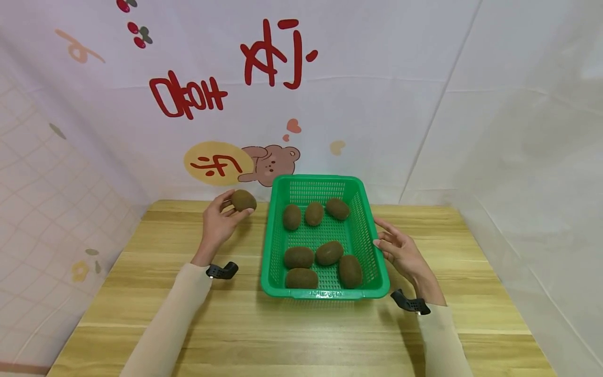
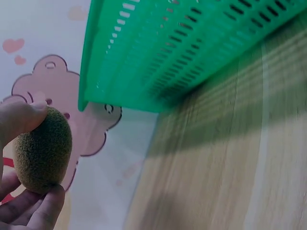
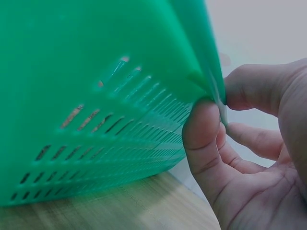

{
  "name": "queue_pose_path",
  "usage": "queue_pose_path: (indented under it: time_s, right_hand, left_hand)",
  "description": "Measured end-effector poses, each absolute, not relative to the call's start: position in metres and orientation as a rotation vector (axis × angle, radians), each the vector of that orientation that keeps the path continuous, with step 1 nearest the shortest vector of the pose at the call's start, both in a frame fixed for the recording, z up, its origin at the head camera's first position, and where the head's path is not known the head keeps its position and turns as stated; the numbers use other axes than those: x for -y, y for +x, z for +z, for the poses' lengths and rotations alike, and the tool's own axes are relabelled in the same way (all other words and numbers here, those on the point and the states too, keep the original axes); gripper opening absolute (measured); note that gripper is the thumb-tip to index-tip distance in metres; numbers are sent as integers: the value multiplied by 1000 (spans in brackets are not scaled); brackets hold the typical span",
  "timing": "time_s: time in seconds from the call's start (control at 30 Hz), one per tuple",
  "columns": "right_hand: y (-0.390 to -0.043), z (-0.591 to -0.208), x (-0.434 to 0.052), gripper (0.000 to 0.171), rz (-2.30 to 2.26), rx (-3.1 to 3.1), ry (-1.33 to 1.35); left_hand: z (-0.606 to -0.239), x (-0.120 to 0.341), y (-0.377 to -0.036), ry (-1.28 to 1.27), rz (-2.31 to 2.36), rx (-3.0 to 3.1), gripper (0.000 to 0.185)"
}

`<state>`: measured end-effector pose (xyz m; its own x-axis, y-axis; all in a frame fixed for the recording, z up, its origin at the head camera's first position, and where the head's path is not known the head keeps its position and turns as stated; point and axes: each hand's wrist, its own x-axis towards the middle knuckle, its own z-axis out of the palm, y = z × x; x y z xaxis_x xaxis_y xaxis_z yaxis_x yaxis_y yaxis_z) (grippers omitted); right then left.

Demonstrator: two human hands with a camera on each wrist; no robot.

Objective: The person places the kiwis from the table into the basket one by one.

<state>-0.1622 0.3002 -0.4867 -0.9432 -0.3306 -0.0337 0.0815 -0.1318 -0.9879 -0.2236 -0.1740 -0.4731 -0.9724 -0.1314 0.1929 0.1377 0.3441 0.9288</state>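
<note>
My left hand holds a brown kiwi by its fingertips, lifted above the wooden table just left of the green slotted basket. In the left wrist view the kiwi sits between thumb and fingers, with the basket's wall to the right of it. Several more kiwis lie inside the basket. My right hand is at the basket's right side. The right wrist view shows its thumb and a finger pinching the basket's rim.
The basket stands in the middle of a light wooden table. A white backdrop with red lettering and a bear drawing closes the back, and white sheeting the sides. Bare tabletop lies in front and to both sides.
</note>
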Motion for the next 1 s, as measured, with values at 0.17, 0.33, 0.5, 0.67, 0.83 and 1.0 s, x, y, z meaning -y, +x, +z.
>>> queue_pose_path:
  time_s: [0.17, 0.33, 0.5, 0.67, 0.83, 1.0]
  right_hand:
    - [-161, -488, -301, 73, -2157, -1863, -288]
    - [-162, -491, -302, 71, -2166, -1860, -292]
    - [-162, -493, -302, 71, -2174, -1850, -306]
    - [-161, -493, -301, 72, -2178, -1840, -311]
    - [-161, -491, -301, 71, -2178, -1841, -311]
    - [-163, -489, -300, 71, -2170, -1850, -302]
  left_hand:
    - [-468, 169, -219, -36, -1721, 2370, 78]
    - [-458, 161, -212, -54, -1757, 2361, 77]
    - [-429, 147, -196, -95, -1798, 2351, 75]
    - [-414, 138, -188, -173, -1783, 2361, 71]
    - [-414, 133, -191, -235, -1795, 2343, 71]
    - [-426, 132, -203, -300, -1780, 2338, 73]
